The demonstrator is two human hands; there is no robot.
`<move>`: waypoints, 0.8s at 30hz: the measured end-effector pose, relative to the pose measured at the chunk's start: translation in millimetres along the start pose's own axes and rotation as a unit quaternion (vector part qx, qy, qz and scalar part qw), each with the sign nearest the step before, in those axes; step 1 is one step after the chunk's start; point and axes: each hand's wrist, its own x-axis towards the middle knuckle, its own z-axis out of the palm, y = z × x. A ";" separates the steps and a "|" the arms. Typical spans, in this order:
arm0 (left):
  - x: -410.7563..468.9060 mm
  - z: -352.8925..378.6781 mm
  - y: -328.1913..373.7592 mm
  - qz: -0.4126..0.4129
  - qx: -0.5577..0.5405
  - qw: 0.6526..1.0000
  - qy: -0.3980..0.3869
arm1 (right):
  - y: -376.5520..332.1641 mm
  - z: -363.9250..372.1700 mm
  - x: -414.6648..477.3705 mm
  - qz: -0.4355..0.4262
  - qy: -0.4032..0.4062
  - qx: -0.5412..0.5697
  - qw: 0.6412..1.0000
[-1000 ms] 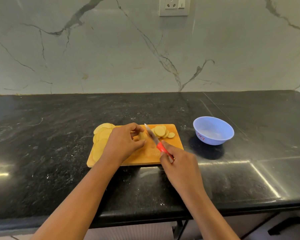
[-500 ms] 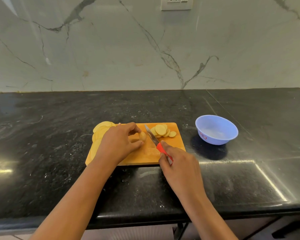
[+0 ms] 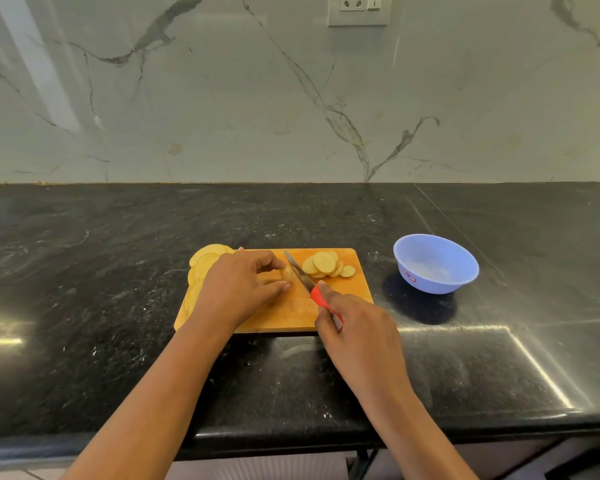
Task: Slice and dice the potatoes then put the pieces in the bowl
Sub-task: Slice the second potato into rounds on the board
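An orange wooden cutting board (image 3: 355,282) lies on the black counter. My left hand (image 3: 238,285) pinches a small potato end piece (image 3: 287,273) on the board. My right hand (image 3: 357,336) grips the red handle of a knife (image 3: 302,276), and its blade rests against the right side of that piece. A pile of small round slices (image 3: 324,265) lies at the board's far right. Larger slices (image 3: 205,259) overlap at the board's left edge, partly hidden by my left hand. The light blue bowl (image 3: 435,263) stands to the right of the board and looks empty.
The black stone counter (image 3: 101,271) runs wide on both sides, its front edge near my forearms. A marble wall with a socket plate (image 3: 358,9) rises behind it.
The knife blade has come down against the potato piece held in my left hand. The view has shifted slightly; the slices and the bowl stay where they were.
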 end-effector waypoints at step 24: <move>3.5 1.2 -4.0 0.008 -0.004 1.000 -0.022 | -16.8 3.2 24.8 -0.035 -0.060 -0.118 0.991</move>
